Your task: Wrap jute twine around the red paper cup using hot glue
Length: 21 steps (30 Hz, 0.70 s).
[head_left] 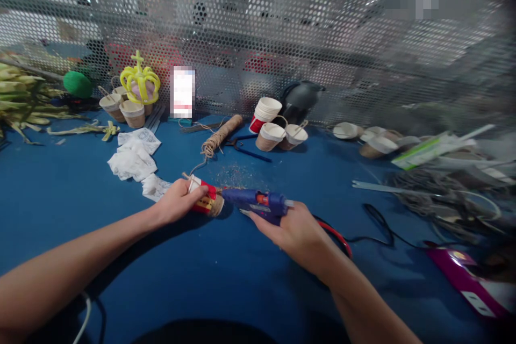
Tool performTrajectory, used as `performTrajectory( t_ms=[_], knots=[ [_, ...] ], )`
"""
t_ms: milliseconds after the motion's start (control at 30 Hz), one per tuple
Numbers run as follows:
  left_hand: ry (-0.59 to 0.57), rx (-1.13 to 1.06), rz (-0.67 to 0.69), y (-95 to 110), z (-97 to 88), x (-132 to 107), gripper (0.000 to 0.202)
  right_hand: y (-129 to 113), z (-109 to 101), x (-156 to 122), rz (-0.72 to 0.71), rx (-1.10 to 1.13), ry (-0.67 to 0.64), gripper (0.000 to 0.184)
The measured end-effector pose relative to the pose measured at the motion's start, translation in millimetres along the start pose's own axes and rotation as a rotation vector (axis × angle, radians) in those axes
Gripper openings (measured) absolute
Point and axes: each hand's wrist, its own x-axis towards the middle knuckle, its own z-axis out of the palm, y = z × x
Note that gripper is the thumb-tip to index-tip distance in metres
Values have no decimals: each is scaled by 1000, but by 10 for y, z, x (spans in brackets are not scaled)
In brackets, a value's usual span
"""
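left hand (179, 202) has fingers pinching a red and white paper cup (203, 191), tipped sideways over the blue table (181, 274), twine (218, 206) round its narrow end. right hand (300, 229) has fingers curled round a blue glue gun (256, 201), nozzle right by the cup, can't tell if touching. 2 brown-and-white cups (270, 137) sit further back

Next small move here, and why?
Probably run a short glue line on the bare wall beside the twine band. The right hand has the glue gun's nozzle right by the cup, the left hand steadies it, and the twine seems to cover only one end, leaving printed red wall exposed.
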Motion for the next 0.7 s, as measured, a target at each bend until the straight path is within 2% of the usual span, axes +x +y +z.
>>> performTrajectory(
  t_ms=[333,467,700],
  knots=[
    [-10,29,56,-4,-8,-2,36,-32,-39,-33,-46,-17,-3,18],
    [-33,61,68,-6,-5,-19,37,6,-27,-16,7,-15,12,19],
    [-46,152,141,8,-10,-57,38,79,24,25,-43,-46,34,18]
  ],
)
